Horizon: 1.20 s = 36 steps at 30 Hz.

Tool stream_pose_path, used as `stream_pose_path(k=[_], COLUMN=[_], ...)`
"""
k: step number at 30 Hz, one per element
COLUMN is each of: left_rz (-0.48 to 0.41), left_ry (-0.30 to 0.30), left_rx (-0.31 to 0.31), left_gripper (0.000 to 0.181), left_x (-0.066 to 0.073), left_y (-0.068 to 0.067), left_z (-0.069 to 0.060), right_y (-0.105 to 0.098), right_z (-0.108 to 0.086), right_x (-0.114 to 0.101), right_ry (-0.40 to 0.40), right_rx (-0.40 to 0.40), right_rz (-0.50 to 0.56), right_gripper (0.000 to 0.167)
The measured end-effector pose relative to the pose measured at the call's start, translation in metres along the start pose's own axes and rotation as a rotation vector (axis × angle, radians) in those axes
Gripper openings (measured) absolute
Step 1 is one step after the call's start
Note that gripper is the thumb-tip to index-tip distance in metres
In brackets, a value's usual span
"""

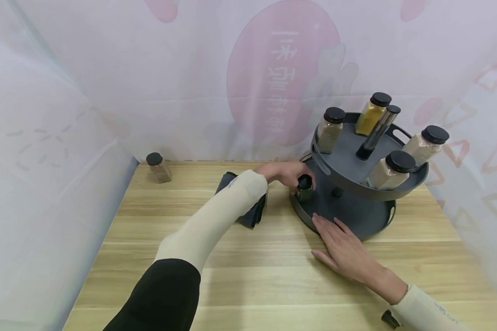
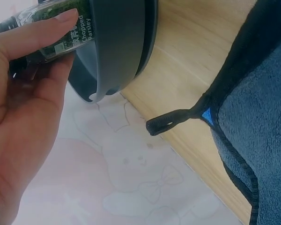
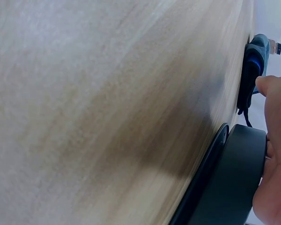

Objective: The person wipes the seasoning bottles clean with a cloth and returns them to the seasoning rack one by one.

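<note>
we had our left hand (image 1: 287,174) clamped on a parsley jar (image 1: 304,195), with the lower tray (image 1: 358,218) right beneath it. a dark cloth (image 1: 252,215) lay below that hand's wrist. our right hand (image 1: 348,253), fingers straight and thumb apart from them, was at the lower tray's near rim.

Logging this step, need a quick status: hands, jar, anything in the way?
Left hand grips parsley jar; right hand at lower tray rim. Jar at lower tray's left side, seating unclear. Upper tray overhangs, might limit lifting room.
</note>
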State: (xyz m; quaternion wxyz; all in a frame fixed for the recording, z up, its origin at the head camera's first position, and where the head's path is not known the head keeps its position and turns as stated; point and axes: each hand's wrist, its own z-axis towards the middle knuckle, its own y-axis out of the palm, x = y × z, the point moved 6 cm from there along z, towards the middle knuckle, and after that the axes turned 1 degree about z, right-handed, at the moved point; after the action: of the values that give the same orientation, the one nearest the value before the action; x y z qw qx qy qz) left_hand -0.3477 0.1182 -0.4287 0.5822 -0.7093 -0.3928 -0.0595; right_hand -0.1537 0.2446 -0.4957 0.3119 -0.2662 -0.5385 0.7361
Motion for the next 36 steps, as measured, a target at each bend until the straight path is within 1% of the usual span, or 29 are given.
stream_pose_path(k=[4, 9, 13, 20, 23, 26, 33, 36], left_rz=[-0.005, 0.001, -0.009, -0.053, -0.055, -0.063, -0.145, -0.157], left_ry=[-0.023, -0.030, -0.038, -0.052, -0.050, -0.047, -0.065, -0.042], left_rx=[-0.015, -0.009, -0.021, -0.067, -0.087, -0.091, -0.096, -0.086], left_gripper=[0.061, 0.060, 0.060, 0.059, 0.058, 0.060, 0.067, 0.070], left_x=[-0.0022, -0.0030, -0.0041, -0.0072, -0.0066, -0.0059, -0.0071, -0.0072], left_y=[0.0033, 0.0036, 0.0029, 0.0013, 0.0010, 0.0005, 0.0008, 0.0000], left_z=[0.0026, 0.0056, 0.0075, 0.0089, 0.0094, 0.0099, 0.0098, 0.0096], right_y=[-0.0003, -0.0010, -0.0002, 0.0012, 0.0011, 0.0013, 0.0013, 0.0011], right_z=[-0.0003, -0.0005, -0.0008, -0.0018, -0.0018, -0.0019, -0.0014, -0.0011], right_x=[-0.0003, 0.0002, 0.0009, 0.0012, 0.0010, 0.0010, 0.0007, 0.0007], right_ry=[0.017, 0.029, 0.035, 0.034, 0.033, 0.032, 0.035, 0.035], right_rx=[-0.017, -0.021, -0.027, -0.031, -0.028, -0.023, -0.025, -0.024], right_rz=[0.007, 0.009, 0.014, 0.017, 0.016, 0.015, 0.019, 0.019], right_gripper=[0.086, 0.087, 0.088, 0.086, 0.086, 0.086, 0.086, 0.086])
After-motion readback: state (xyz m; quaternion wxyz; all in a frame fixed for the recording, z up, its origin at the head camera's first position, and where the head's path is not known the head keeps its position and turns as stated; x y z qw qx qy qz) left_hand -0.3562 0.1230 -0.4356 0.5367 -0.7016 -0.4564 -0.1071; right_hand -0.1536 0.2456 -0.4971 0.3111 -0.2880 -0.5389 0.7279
